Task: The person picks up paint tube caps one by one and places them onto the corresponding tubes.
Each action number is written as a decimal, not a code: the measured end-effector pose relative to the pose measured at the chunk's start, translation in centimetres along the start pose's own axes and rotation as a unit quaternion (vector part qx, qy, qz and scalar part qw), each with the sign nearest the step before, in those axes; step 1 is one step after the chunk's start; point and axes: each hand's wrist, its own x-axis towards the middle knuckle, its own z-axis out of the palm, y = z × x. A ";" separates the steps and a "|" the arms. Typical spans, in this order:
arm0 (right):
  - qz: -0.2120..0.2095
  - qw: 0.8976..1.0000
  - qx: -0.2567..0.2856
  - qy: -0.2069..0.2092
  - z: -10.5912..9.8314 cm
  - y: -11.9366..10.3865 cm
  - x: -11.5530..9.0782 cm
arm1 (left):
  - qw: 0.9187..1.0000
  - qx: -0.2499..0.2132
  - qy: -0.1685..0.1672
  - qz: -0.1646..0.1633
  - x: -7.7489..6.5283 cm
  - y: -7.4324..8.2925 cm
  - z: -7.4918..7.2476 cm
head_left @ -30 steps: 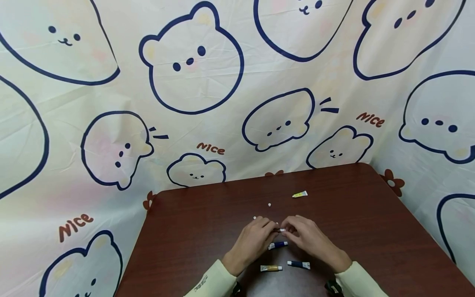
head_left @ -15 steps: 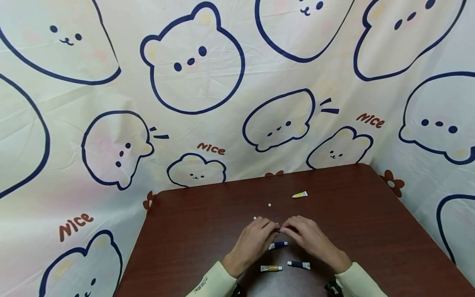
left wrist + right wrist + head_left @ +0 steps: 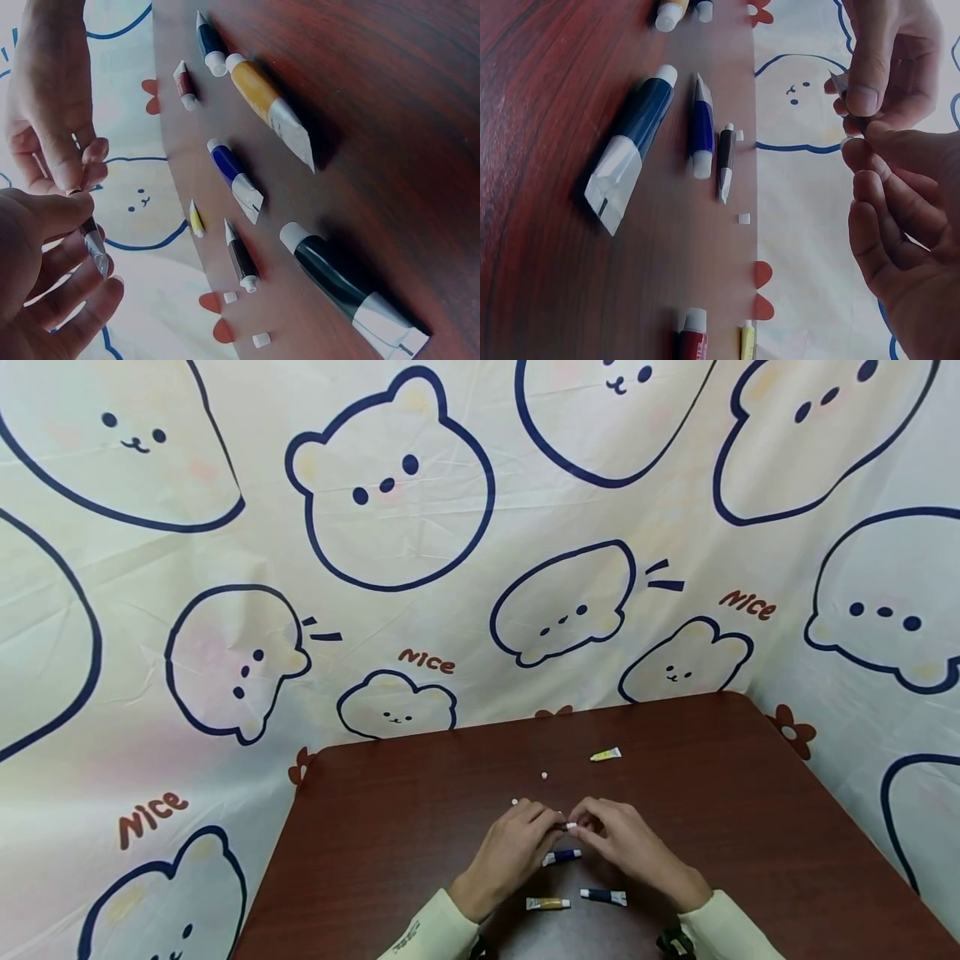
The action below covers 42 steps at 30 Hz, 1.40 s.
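Observation:
My left hand (image 3: pixel 506 856) holds a small dark paint tube (image 3: pixel 94 244) with a silver crimped end between thumb and fingers. Facing it, my right hand (image 3: pixel 630 843) has its thumb and forefinger at the tube's white cap (image 3: pixel 572 826). Both hands meet over the table, and the fingers hide much of the tube. Just below them lies a blue paint tube (image 3: pixel 562 857). Nearer me are an ochre tube (image 3: pixel 548 904) and a dark blue-green tube (image 3: pixel 603 897). A dark brown tube (image 3: pixel 240 259) shows in the left wrist view.
A yellow tube (image 3: pixel 605 755) lies towards the back of the brown table (image 3: pixel 420 793). Two loose white caps, one farther back (image 3: pixel 544 775) and one by the left hand (image 3: pixel 514 802), lie on it. The right wrist view shows a red tube (image 3: pixel 694 341). A bear-print cloth (image 3: pixel 450 627) hangs behind.
My right fingertips closed over the white cap, hiding it half a second ago, then shifted slightly right so it shows again. My left hand stays nearly still; the table things have not moved.

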 end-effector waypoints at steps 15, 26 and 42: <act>0.013 1.000 0.018 0.005 0.2 0.0 0.0 | 1.000 0.002 -0.002 0.003 0.0 0.1 0.1; 0.024 1.000 0.011 -0.011 0.0 0.3 -0.1 | 1.000 0.001 -0.011 -0.006 0.0 0.2 0.0; -0.001 1.000 0.009 0.005 0.1 0.1 -0.3 | 1.000 -0.002 0.004 0.002 0.1 0.1 0.1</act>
